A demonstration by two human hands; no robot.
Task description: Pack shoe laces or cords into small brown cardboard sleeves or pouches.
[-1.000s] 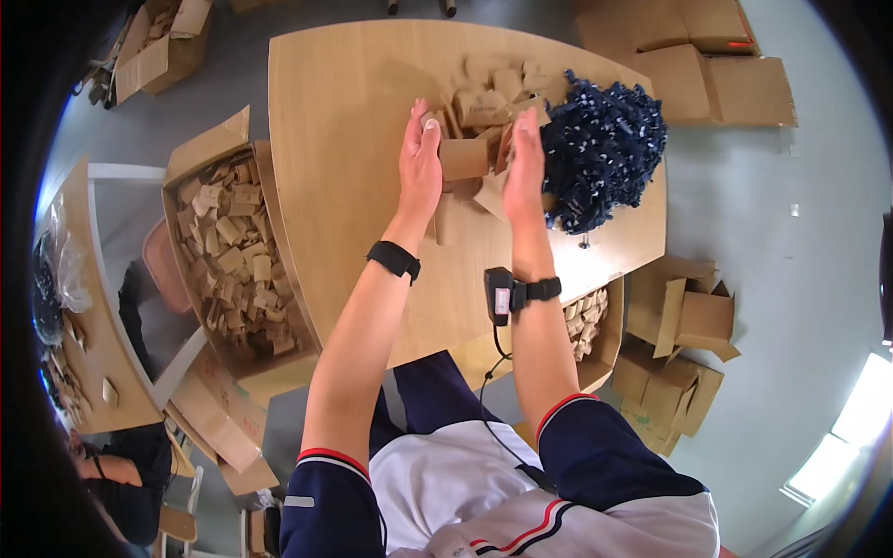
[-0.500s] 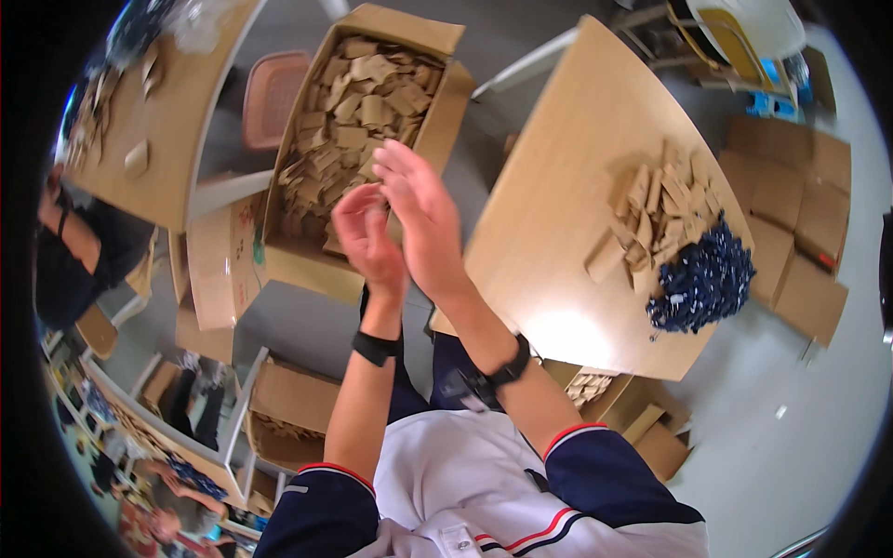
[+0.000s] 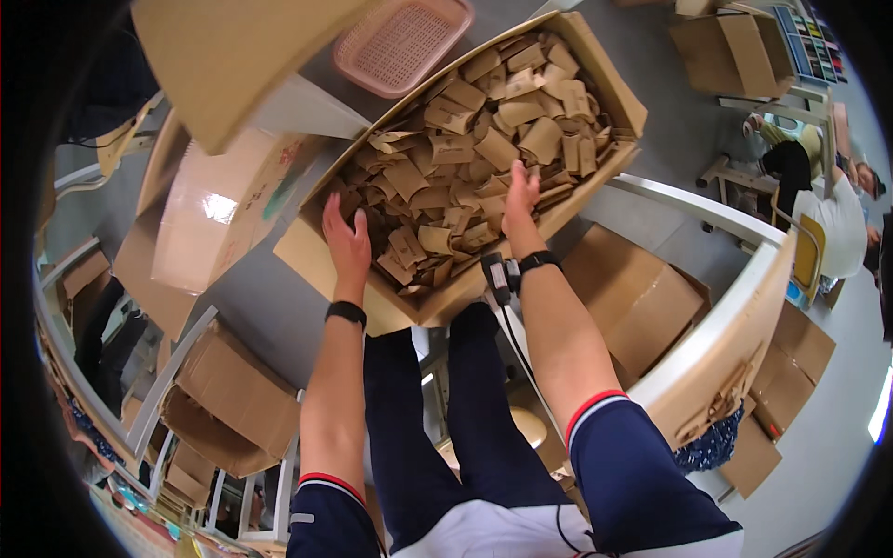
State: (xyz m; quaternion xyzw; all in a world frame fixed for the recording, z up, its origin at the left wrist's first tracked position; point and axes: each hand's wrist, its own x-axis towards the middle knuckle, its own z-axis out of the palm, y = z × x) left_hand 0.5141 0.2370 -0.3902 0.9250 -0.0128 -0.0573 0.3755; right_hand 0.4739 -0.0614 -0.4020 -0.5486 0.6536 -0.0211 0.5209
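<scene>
1 open carton (image 3: 312, 259) held uncountable brown paper packets (image 3: 451, 149). Above its near part, the left hand (image 3: 348, 244) and right hand (image 3: 522, 200) had grips released, fingers extended; contact with packets couldn't be told. 1 pink basket (image 3: 405, 42) lay far left.

Box walls (image 3: 612, 88) block sideways; above is open.
</scene>
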